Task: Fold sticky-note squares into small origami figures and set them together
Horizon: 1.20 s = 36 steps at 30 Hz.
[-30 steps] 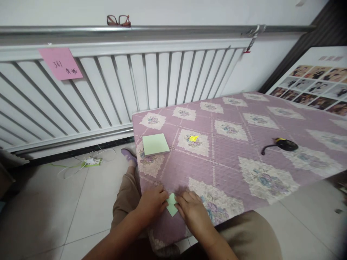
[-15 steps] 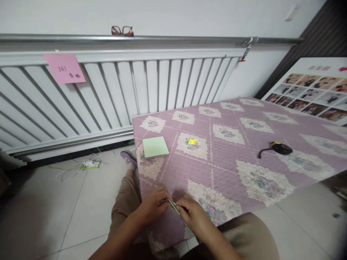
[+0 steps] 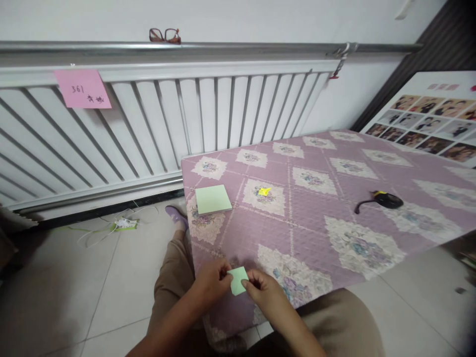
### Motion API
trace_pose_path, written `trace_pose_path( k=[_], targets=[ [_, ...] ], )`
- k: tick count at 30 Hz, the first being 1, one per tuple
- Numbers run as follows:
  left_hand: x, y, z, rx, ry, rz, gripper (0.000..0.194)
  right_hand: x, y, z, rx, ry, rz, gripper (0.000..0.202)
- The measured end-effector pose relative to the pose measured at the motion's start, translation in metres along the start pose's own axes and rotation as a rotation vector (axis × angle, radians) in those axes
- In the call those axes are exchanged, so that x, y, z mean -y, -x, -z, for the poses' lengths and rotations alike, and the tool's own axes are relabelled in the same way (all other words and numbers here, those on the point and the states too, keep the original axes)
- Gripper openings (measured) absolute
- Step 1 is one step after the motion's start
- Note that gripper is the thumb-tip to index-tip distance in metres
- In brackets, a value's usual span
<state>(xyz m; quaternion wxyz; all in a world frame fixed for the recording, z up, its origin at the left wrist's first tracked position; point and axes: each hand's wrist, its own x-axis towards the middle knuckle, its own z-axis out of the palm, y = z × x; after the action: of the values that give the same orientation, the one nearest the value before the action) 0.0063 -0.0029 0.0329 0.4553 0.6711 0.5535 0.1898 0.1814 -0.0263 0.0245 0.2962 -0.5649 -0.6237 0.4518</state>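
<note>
Grip of your left hand (image 3: 212, 280) is closed on the left edge of a small light green paper (image 3: 238, 281), and your right hand (image 3: 267, 291) pinches the same paper at its right side, with the thumb upon its face. You hold it between both hands, over the near left corner of the table (image 3: 256, 230), which wears a flowered purple cloth; whether the paper touches this cloth, I cannot tell. Beyond your left hand lies a light green pad (image 3: 213, 199), near the table's left edge. Right of this pad is a small yellow piece (image 3: 264, 191), and farther right lies a black object (image 3: 388, 200) with a thin tail.
</note>
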Motion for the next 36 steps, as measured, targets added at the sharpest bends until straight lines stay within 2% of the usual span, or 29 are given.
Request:
trace_pose_path(
  k=[2, 4, 10, 15, 18, 21, 27, 36],
  targets=[
    [-0.001, -0.002, 0.004, 0.016, -0.183, -0.036, 0.006, 0.000, 0.000, 0.001, -0.005, 0.053, 0.021, 0.017],
    [-0.003, -0.003, 0.008, 0.023, -0.269, -0.050, 0.005, 0.000, 0.000, 0.002, -0.023, 0.115, 0.053, 0.015],
    [-0.008, -0.010, 0.014, 0.055, -0.450, -0.101, 0.006, -0.006, -0.002, 0.000, -0.134, 0.561, 0.203, 0.012],
    [-0.007, -0.020, 0.017, 0.197, -0.565, -0.232, 0.011, -0.006, -0.006, 0.001, -0.102, 0.635, 0.222, 0.012],
    [-0.003, -0.022, 0.017, 0.223, -0.583, -0.257, 0.012, -0.008, -0.005, 0.003, -0.089, 0.637, 0.270, 0.014],
    [0.003, -0.022, 0.016, 0.211, -0.592, -0.287, 0.014, -0.015, -0.002, 0.003, -0.118, 0.658, 0.352, 0.014],
    [0.020, -0.016, 0.012, 0.153, -0.661, -0.438, 0.017, -0.033, 0.002, -0.002, -0.187, 0.781, 0.537, 0.016],
    [0.028, -0.002, 0.012, -0.049, -0.816, -0.731, 0.014, -0.029, 0.005, 0.000, -0.174, 0.896, 0.618, 0.008]
  ],
)
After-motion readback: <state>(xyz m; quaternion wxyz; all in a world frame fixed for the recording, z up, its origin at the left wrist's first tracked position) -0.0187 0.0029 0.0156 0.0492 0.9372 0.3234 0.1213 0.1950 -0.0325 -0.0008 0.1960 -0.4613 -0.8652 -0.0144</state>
